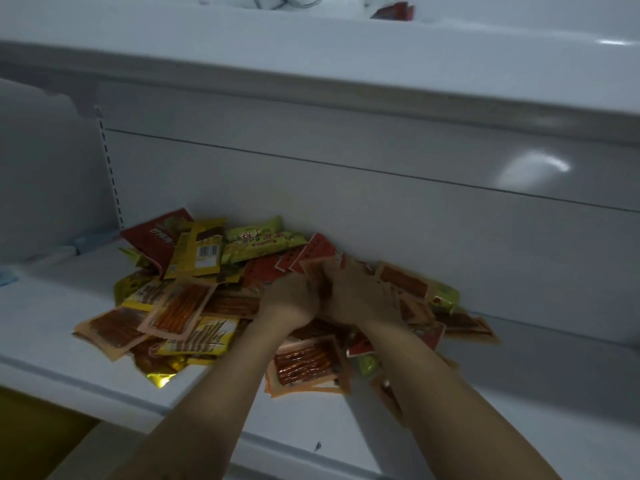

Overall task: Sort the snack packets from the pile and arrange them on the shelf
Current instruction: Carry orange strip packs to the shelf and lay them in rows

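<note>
The left grip and right grip meet, both curled around one peach-orange plastic snack packet, just above the mixed pile of red, yellow and green packets on the white metal shelf.

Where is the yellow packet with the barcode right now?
In the head view the yellow barcode packet lies at the pile's back left, overlapping a red packet on its left, with a green packet on its right.
</note>
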`<move>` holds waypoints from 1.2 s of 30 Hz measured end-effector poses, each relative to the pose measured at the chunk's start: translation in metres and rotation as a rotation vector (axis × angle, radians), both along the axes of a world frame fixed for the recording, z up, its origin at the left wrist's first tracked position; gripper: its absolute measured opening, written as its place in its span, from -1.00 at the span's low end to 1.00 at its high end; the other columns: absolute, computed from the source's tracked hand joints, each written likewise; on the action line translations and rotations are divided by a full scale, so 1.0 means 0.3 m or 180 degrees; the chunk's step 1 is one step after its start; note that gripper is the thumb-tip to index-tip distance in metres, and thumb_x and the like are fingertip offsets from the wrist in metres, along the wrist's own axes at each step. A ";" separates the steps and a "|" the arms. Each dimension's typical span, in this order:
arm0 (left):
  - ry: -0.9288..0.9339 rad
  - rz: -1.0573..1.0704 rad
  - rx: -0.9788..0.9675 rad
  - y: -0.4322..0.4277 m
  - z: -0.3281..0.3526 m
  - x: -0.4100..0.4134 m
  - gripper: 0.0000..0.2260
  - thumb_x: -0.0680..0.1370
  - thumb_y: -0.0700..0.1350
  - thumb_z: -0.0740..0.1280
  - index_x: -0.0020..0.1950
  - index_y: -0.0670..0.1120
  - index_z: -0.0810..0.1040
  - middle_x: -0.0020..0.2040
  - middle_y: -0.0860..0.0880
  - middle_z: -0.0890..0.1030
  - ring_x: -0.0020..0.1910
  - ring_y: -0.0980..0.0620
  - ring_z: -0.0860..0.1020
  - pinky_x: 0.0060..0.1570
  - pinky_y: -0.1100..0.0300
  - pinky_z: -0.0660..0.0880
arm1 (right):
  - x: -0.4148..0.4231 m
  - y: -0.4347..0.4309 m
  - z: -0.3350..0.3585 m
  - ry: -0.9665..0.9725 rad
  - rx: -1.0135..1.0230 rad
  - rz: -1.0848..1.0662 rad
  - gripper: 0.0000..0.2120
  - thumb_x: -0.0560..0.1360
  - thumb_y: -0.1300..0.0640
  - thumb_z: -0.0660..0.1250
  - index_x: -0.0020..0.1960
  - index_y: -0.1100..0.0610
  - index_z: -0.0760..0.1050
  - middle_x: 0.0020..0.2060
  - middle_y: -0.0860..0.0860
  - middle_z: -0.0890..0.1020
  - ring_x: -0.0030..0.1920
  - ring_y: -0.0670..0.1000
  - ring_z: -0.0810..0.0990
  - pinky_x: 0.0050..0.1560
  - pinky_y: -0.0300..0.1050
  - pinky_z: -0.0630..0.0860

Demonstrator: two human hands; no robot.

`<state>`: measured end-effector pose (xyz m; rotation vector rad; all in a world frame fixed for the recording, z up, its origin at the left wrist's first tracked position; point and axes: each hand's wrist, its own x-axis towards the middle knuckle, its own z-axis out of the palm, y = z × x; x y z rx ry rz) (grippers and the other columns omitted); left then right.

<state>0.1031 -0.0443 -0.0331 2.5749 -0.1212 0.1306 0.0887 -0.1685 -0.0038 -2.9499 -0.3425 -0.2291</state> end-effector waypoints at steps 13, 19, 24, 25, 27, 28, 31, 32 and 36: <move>-0.0251 0.0163 -0.1203 -0.098 0.037 -0.026 -0.85 0.57 -0.18 0.31 0.08 -0.18 0.62 0.07 -0.17 0.66 0.14 -0.15 0.58 -0.02 0.16 0.45 | 0.061 -0.199 0.071 0.0482 0.0045 0.0063 -0.59 0.52 0.14 0.33 0.37 0.09 0.45 0.24 0.10 0.56 0.15 0.14 0.57 0.09 -0.03 0.53; -0.0345 0.0432 -0.1565 -0.114 0.049 -0.043 -0.85 0.60 -0.20 0.25 0.16 -0.15 0.42 0.10 -0.15 0.55 0.16 -0.16 0.52 -0.06 0.13 0.38 | 0.016 -0.295 0.077 0.0437 0.0050 -0.0708 -0.46 0.50 -0.29 0.27 0.24 0.11 0.50 0.16 0.07 0.57 0.15 0.15 0.56 0.04 -0.08 0.44; -0.0229 0.0500 -0.1370 -0.113 0.009 -0.055 -0.83 0.61 -0.14 0.24 0.17 -0.16 0.46 0.04 -0.10 0.58 0.03 -0.11 0.57 -0.18 0.15 0.43 | 0.066 -0.247 -0.047 0.0385 -0.0097 -0.0656 -0.49 0.41 -0.31 0.36 0.18 0.03 0.52 0.09 -0.01 0.62 0.05 0.06 0.59 -0.11 -0.10 0.48; -0.0199 0.0542 -0.1403 -0.112 0.002 -0.060 -0.84 0.62 -0.14 0.25 0.17 -0.15 0.45 0.03 -0.09 0.57 0.00 -0.10 0.57 -0.18 0.14 0.48 | 0.074 -0.244 -0.055 0.0434 -0.0115 -0.0709 -0.47 0.39 -0.32 0.39 0.17 0.04 0.53 0.07 -0.02 0.62 0.04 0.06 0.60 -0.12 -0.10 0.46; -0.0165 0.0601 -0.1476 -0.107 -0.011 -0.065 -0.85 0.62 -0.13 0.24 0.17 -0.13 0.44 0.01 -0.09 0.59 -0.07 -0.10 0.61 -0.14 0.03 0.60 | 0.079 -0.247 -0.057 0.0658 -0.0036 -0.0796 -0.43 0.35 -0.34 0.42 0.16 0.05 0.55 0.05 -0.01 0.63 0.06 0.08 0.60 -0.06 -0.08 0.49; -0.0158 0.0613 -0.1503 -0.106 -0.015 -0.070 -0.85 0.62 -0.13 0.24 0.16 -0.12 0.44 0.00 -0.10 0.60 -0.10 -0.11 0.63 -0.13 -0.03 0.63 | 0.081 -0.252 -0.056 0.0775 0.0048 -0.0785 -0.44 0.35 -0.31 0.44 0.14 0.08 0.56 0.04 0.00 0.63 0.07 0.08 0.60 0.00 -0.07 0.51; -0.0126 0.0613 -0.1667 -0.109 -0.019 -0.092 -0.87 0.62 -0.15 0.22 0.15 -0.14 0.42 -0.02 -0.16 0.60 -0.27 -0.15 0.66 -0.36 0.05 0.63 | 0.082 -0.283 -0.046 0.0947 0.0462 -0.0752 -0.62 0.39 -0.15 0.50 -0.03 0.14 0.58 -0.02 0.04 0.64 -0.02 0.07 0.58 0.01 -0.09 0.49; -0.0107 0.0600 -0.1724 -0.112 -0.018 -0.101 -0.86 0.63 -0.16 0.21 0.17 -0.14 0.41 -0.02 -0.17 0.60 -0.32 -0.14 0.66 -0.45 0.13 0.58 | 0.084 -0.295 -0.045 0.0914 0.0667 -0.0737 -0.65 0.38 -0.09 0.53 -0.02 0.15 0.60 -0.01 0.05 0.65 -0.02 0.06 0.58 0.00 -0.11 0.49; -0.0191 0.0537 -0.1863 -0.124 -0.021 -0.122 -0.86 0.64 -0.19 0.20 0.19 -0.12 0.39 -0.03 -0.11 0.57 -0.35 -0.10 0.65 -0.51 0.23 0.53 | 0.073 -0.322 -0.044 0.0806 0.1410 -0.0685 -0.73 0.35 0.10 0.57 0.00 0.16 0.63 -0.15 -0.01 0.59 -0.10 -0.01 0.54 -0.12 -0.18 0.41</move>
